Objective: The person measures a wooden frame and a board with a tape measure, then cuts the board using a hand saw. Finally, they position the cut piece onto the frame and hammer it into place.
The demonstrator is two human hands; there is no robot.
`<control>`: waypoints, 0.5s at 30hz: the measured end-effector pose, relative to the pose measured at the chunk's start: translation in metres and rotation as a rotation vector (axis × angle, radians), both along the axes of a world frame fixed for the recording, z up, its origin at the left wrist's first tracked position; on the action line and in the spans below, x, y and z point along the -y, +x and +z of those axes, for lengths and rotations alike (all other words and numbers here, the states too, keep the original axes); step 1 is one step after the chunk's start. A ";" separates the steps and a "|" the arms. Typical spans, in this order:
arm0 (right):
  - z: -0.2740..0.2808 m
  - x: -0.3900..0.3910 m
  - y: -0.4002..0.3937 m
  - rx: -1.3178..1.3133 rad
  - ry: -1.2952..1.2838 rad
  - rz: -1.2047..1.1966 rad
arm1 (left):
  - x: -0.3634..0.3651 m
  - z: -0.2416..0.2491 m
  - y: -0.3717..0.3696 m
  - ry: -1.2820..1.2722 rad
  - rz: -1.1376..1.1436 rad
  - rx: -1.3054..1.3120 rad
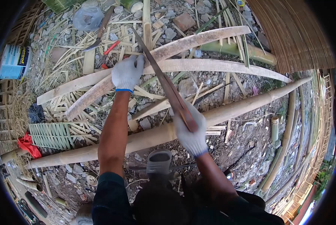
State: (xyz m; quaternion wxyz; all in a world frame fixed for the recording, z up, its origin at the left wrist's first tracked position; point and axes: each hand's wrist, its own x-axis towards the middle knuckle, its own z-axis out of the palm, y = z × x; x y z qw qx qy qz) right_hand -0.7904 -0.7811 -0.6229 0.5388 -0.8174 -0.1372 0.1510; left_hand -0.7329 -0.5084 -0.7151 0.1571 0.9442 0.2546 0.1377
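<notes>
1. Split strips and rubble are crowding the ground beyond the left hand (127, 73); bare dirt is lying open past the right.
2. The left hand is reaching forward, gloved fingers (138, 62) curling over the long blade (164, 80) near its tip.
3. The right hand (191, 132) is clamping the blade's handle, just above the bamboo pole (247, 105) crossing beneath its fingers.

Both bare forearms reach forward; the white-gloved left hand (126, 73) is extended further, the white-gloved right hand (191, 131) (nearer the body) is fisted.
</notes>
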 end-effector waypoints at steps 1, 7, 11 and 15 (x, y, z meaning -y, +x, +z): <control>-0.024 -0.037 0.033 0.052 0.059 0.019 | -0.001 -0.001 0.001 -0.003 0.001 0.001; -0.009 0.004 0.001 -0.122 0.107 0.002 | -0.005 -0.002 0.006 0.027 0.029 -0.025; -0.005 0.011 0.002 -0.063 0.039 0.032 | 0.001 0.002 0.001 0.001 0.018 -0.003; -0.034 -0.067 0.067 0.154 0.068 0.051 | -0.005 0.009 0.005 -0.033 0.010 -0.085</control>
